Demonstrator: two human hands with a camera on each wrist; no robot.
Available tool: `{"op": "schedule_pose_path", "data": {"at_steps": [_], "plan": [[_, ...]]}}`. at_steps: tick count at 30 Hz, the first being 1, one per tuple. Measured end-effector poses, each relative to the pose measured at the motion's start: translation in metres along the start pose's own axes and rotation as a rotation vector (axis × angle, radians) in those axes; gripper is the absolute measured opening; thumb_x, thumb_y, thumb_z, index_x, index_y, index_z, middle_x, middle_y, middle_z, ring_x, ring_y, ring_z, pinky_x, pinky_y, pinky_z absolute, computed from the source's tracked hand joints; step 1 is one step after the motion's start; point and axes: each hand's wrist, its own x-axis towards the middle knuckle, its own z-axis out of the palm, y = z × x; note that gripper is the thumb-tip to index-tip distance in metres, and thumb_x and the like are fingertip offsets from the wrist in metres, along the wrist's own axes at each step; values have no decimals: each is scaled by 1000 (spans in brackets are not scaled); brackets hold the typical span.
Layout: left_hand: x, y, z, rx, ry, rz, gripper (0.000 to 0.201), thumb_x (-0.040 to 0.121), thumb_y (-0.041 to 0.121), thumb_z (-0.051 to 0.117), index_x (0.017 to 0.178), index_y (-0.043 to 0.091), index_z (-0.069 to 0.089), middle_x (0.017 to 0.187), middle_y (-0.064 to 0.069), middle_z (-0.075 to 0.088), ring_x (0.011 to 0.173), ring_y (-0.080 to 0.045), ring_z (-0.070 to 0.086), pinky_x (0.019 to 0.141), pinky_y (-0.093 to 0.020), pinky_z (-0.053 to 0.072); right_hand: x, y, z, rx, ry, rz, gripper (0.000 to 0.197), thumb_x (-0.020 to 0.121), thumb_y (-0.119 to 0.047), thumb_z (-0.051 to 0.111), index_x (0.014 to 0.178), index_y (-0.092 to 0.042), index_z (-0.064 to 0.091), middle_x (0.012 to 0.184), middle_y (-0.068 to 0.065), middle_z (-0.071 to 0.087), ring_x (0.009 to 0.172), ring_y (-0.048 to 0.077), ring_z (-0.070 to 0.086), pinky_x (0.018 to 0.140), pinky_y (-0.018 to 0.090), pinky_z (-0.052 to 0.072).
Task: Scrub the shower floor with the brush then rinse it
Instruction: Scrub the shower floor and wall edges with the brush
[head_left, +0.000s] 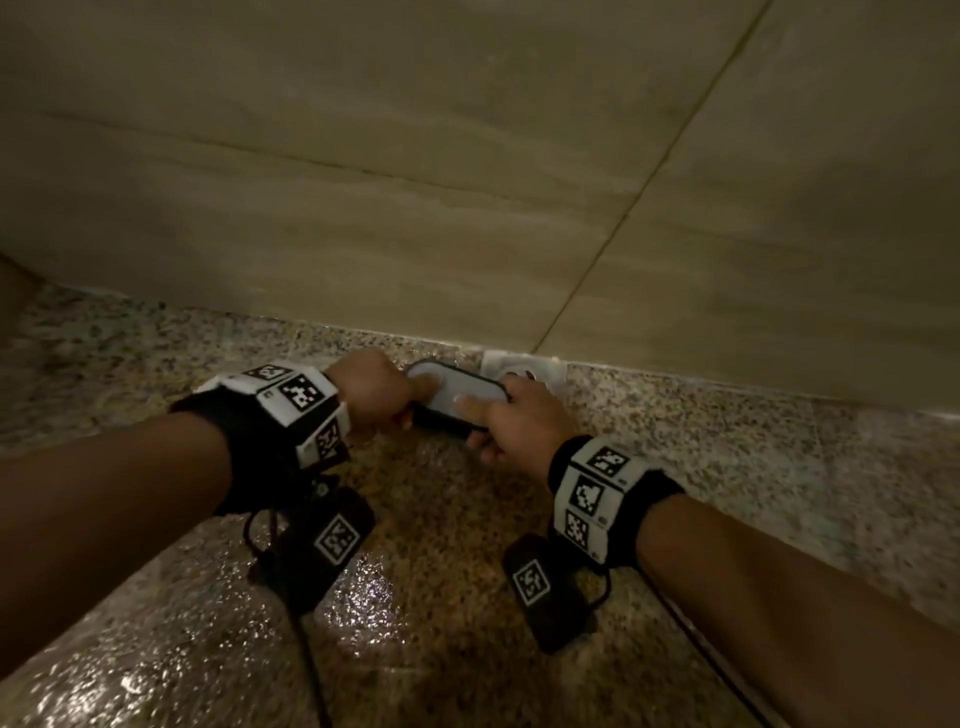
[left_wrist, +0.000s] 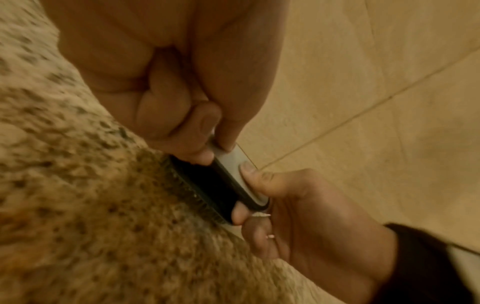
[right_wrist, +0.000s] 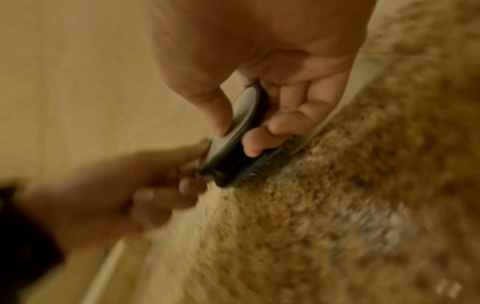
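Scrub brush (head_left: 453, 396): oblong, pale grey top, black body, bristles down on the speckled granite shower floor (head_left: 447, 545), at the floor's far edge just short of the beige tiled wall (head_left: 467, 182). A white square drain cover (head_left: 524, 370) sits against that edge, just beyond the brush and partly hidden by it.

Left hand (head_left: 371, 392): fingers curled around the brush's left end, thumb laid on the grey top. Right hand (head_left: 519, 423): thumb pressed flat on the grey top near the right end, fingers wrapped under the side of the body. Both hands hold the brush; nothing else is held.

The floor in front of the brush glistens, apparently wet. No foam can be made out in this dim light.

Judgement: scrubbing stage, rinse not yet begun. To do it well, keep the bristles flat with even downward pressure from both thumbs, work short overlapping strokes along the wall joint, and pass around the drain cover. A wet floor may let the brush skid, so keep the grip firm.
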Motion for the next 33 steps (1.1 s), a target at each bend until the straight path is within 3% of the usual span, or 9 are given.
{"op": "schedule_pose_path", "data": {"at_steps": [4,7,11,14,18,22,25,28,33], "plan": [[-5,4,-12,-122,89,-17,56,91,53,51,61,7,64,35,0,51,39,-18,47,42,-21,34,-3,-15,7,-459,31,-209,64,77,-60,70,126,-21,58,113,0,65,97,21,62,75,27,47],[-5,4,-18,-172,77,24,57,93,51,47,67,3,62,42,-5,50,40,-20,43,43,-22,32,1,-27,19,-575,56,-284,74,74,-59,74,131,-18,52,123,3,61,108,25,59,83,32,51],[-3,-10,-23,-149,98,18,61,96,49,43,60,4,63,35,-1,49,35,-17,42,40,-21,32,8,-38,37,-638,78,-349,68,79,-48,75,129,-11,46,124,10,56,109,29,57,77,35,48],[-1,-23,-26,-167,146,-13,55,95,46,49,67,3,69,49,-5,62,38,-15,48,38,-19,33,11,-42,45,-536,92,-352,57,84,-40,72,125,-10,46,123,11,56,110,29,56,75,32,41],[5,-20,-25,-123,199,-35,51,92,46,53,66,7,71,42,1,60,40,-12,53,41,-22,37,24,-41,47,-238,131,-216,58,86,-45,68,129,-9,58,119,9,65,105,27,63,80,30,50],[15,4,-11,-154,165,-59,45,90,44,58,70,6,71,30,6,49,27,-4,46,28,-14,31,38,-33,24,-146,213,-77,57,80,-50,70,120,-10,66,109,12,71,95,30,68,86,40,56],[19,30,12,-94,85,-8,38,92,39,57,77,6,68,50,-2,57,53,-17,59,41,-19,39,38,-15,-3,-164,264,6,57,80,-53,69,117,-10,67,108,12,71,94,31,68,85,41,56],[16,68,41,-172,-6,65,32,93,30,58,70,8,56,60,-3,53,50,-13,50,36,-12,37,27,10,-39,-168,381,80,57,82,-54,68,119,-11,66,112,14,69,98,33,66,86,38,55],[7,119,86,-47,-91,201,39,94,41,52,84,5,64,88,-12,64,80,-26,61,66,-31,45,-6,44,-97,-76,489,157,48,85,-44,68,114,-6,64,103,13,68,86,30,67,84,44,56]]}}
